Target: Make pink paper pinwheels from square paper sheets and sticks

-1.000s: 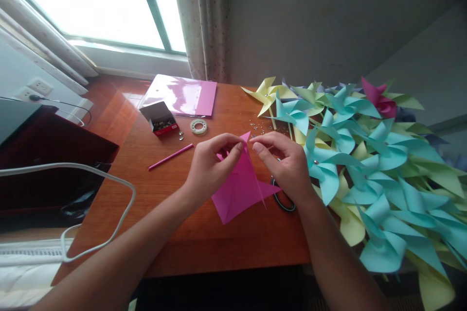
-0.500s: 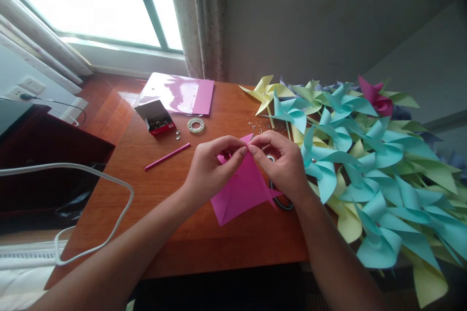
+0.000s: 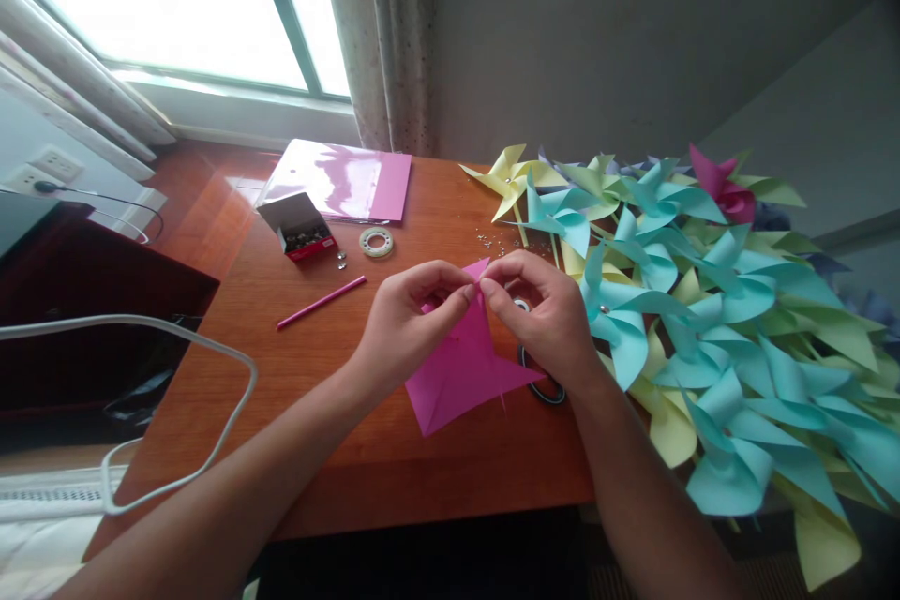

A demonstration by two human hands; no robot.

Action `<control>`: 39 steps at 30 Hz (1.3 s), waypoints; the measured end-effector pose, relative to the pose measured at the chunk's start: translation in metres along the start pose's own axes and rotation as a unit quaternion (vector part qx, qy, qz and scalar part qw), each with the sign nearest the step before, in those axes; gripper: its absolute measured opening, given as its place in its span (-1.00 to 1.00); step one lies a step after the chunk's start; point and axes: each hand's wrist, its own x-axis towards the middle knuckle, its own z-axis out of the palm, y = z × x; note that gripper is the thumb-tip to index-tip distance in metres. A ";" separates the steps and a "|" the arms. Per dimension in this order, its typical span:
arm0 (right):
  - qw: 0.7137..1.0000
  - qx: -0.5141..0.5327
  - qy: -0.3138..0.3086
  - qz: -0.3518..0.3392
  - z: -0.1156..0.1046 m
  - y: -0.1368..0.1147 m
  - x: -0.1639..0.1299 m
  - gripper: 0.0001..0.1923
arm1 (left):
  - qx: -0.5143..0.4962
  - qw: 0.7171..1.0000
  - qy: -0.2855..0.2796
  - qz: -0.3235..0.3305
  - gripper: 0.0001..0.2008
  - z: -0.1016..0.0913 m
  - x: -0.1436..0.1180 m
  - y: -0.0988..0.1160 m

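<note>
A cut pink paper square lies on the wooden table in front of me, its far corner lifted. My left hand pinches that raised corner between thumb and fingers. My right hand meets it from the right, fingertips pinched at the same corner. Whether a pin sits between the fingers is hidden. Black-handled scissors lie partly under my right wrist.
A heap of blue, yellow and pink paper pinwheels fills the table's right side. A pink straw, a tape roll, an open red pin box, scattered pins and pink sheets lie further back. A white cable hangs left.
My hands have closed together at the raised corner of the pink paper; a second ago the fingertips were slightly apart. The view drifted slightly.
</note>
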 end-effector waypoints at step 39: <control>0.951 0.198 0.034 0.234 -0.036 0.009 -0.068 -0.49 | 0.022 0.999 -0.024 0.013 -0.87 -0.005 0.000 0.004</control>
